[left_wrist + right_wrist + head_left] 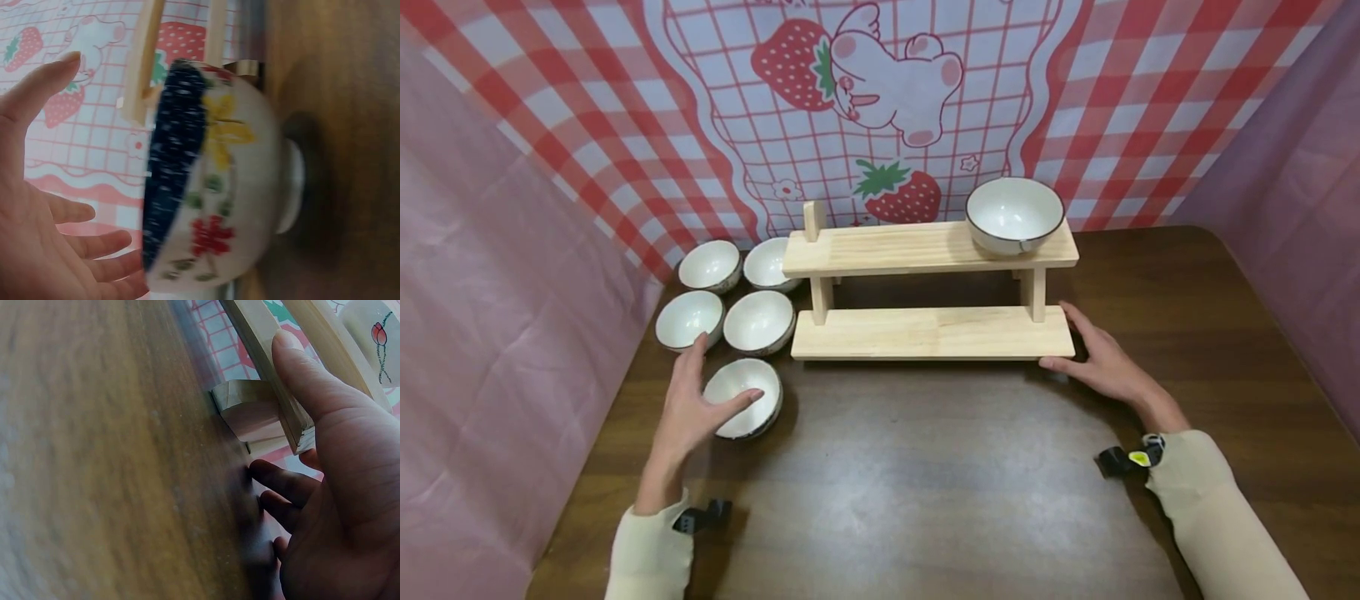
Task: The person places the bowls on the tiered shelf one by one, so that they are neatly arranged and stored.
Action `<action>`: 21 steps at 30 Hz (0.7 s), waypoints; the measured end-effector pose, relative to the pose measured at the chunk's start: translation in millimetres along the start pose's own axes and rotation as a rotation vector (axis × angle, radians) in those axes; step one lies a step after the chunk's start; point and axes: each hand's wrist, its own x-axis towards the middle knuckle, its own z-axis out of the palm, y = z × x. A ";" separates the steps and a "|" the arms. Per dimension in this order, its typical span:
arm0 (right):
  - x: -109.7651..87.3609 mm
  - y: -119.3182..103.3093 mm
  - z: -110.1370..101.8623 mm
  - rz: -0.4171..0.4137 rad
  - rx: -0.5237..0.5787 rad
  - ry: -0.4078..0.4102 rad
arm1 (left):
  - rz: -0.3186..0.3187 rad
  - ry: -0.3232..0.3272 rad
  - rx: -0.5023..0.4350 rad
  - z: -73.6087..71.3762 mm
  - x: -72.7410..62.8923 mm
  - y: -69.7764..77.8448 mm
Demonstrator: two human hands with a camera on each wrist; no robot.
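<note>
My left hand (688,408) hovers with spread fingers over the nearest white bowl (745,400), which stands upright on the table. From the side, in the left wrist view, that bowl shows a dark blue speckled patch and painted flowers (212,240); whether a fingertip touches its rim I cannot tell. At the right end of a two-tier wooden shelf (932,333), my right hand (1101,358) holds the lower board between thumb and index finger. The thumb (312,375) lies along the board's front edge, while the other fingers curl below. Another bowl (1015,212) sits on the upper tier's right side.
Left of the shelf stand several more bowls, among them a front-right one (758,323) and a back-left one (710,267). A short wooden upright (812,221) rises at the upper board's left end. Behind the brown table (925,483) hangs a checked strawberry cloth (895,100).
</note>
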 end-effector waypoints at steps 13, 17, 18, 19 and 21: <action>-0.6 -1.5 -0.8 0.006 -0.006 0.001 | -0.059 -0.094 0.052 16.0 -1.4 -13.3; -0.4 -1.9 -0.7 0.010 -0.009 0.000 | -0.065 -0.093 0.046 18.2 -4.2 -16.9; -0.3 -2.0 -0.7 0.011 -0.009 -0.001 | -0.068 -0.094 0.047 18.5 -5.2 -17.7; -0.3 -2.0 -0.5 0.008 -0.011 -0.001 | -0.069 -0.094 0.047 18.9 -6.1 -18.8; -0.3 -1.7 -0.1 0.003 -0.011 0.000 | -0.070 -0.095 0.051 19.5 -8.1 -20.7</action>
